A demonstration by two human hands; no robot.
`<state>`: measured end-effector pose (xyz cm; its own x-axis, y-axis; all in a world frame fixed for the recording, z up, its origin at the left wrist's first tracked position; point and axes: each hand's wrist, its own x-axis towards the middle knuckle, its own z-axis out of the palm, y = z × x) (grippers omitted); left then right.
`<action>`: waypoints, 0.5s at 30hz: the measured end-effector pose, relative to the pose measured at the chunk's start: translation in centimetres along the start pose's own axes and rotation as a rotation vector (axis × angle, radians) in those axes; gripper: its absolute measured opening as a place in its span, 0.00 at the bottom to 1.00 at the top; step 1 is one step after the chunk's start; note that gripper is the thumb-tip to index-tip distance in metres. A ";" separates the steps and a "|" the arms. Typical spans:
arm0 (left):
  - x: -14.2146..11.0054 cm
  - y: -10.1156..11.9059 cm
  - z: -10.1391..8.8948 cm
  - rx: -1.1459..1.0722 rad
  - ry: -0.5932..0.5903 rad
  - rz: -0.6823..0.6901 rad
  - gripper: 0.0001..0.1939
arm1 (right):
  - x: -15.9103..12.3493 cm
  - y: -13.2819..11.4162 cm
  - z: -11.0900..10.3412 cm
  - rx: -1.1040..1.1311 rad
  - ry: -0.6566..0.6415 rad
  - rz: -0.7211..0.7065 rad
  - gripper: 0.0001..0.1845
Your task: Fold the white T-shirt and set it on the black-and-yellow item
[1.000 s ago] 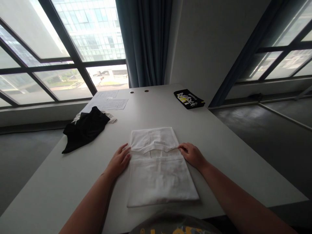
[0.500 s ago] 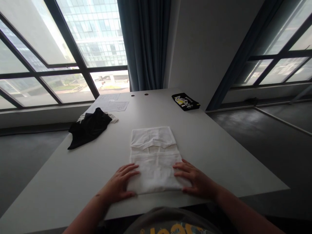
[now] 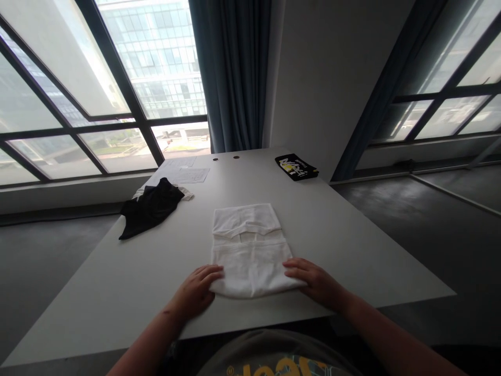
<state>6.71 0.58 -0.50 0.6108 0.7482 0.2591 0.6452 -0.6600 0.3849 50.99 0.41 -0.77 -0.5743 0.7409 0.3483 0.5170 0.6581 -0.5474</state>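
Note:
A white T-shirt (image 3: 250, 263), folded into a narrow panel, lies in front of me on the white table (image 3: 336, 261). Its collar shows near the middle, with a small gap of bare table beside it. My left hand (image 3: 195, 290) holds the near left corner, fingers on top and thumb beneath the cloth. At the near right corner my right hand (image 3: 315, 282) grips the shirt the same way, its thumb hidden. The near edge bows between the two hands and looks slightly raised.
A crumpled black garment (image 3: 151, 204) with white cloth under it lies at the left edge. Paper sheets (image 3: 188, 175) are behind it. A folded black garment with white and yellow print (image 3: 295, 168) sits at the far right. Two cable holes (image 3: 236, 156) mark the far edge.
Both hands have closed on the near corners of the white T-shirt, thumbs moving under the cloth. The near edge has come up and away from me. The view has shifted slightly.

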 end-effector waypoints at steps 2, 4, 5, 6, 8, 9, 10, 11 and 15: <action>0.2 -0.3 0.2 -0.017 0.006 -0.026 0.37 | 0.2 0.3 -0.1 0.037 -0.012 -0.009 0.16; 0.4 -0.6 0.3 -0.032 0.006 -0.033 0.39 | 0.4 0.6 -0.2 0.115 0.017 0.030 0.14; 0.4 -0.8 0.3 -0.040 -0.003 -0.017 0.38 | 0.5 0.6 -0.2 0.162 0.035 0.072 0.14; 0.4 -0.9 0.2 -0.050 -0.014 0.008 0.37 | 0.6 0.5 -0.3 0.209 0.047 0.126 0.16; 0.4 -1.0 -0.1 -0.089 -0.026 0.071 0.30 | 0.8 0.0 -0.4 0.284 0.067 0.256 0.21; 0.4 -1.0 -0.4 -0.118 -0.010 0.091 0.26 | 0.9 -0.4 -0.5 0.308 0.081 0.319 0.23; 0.4 -0.8 -0.6 -0.153 0.024 0.097 0.22 | 1.0 -0.9 -0.5 0.325 0.100 0.369 0.26; 0.5 -0.5 -0.9 -0.190 0.076 0.088 0.19 | 1.0 -1.3 -0.6 0.335 0.127 0.406 0.28; 1.1 1.3 -1.6 -0.323 0.287 0.040 0.13 | 1.5 -3.0 -0.9 0.299 0.310 0.433 0.29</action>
<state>7.46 0.63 1.67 0.4504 0.7411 0.4980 0.4191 -0.6679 0.6150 49.19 -0.31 2.10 -0.1172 0.9667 0.2273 0.4356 0.2557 -0.8631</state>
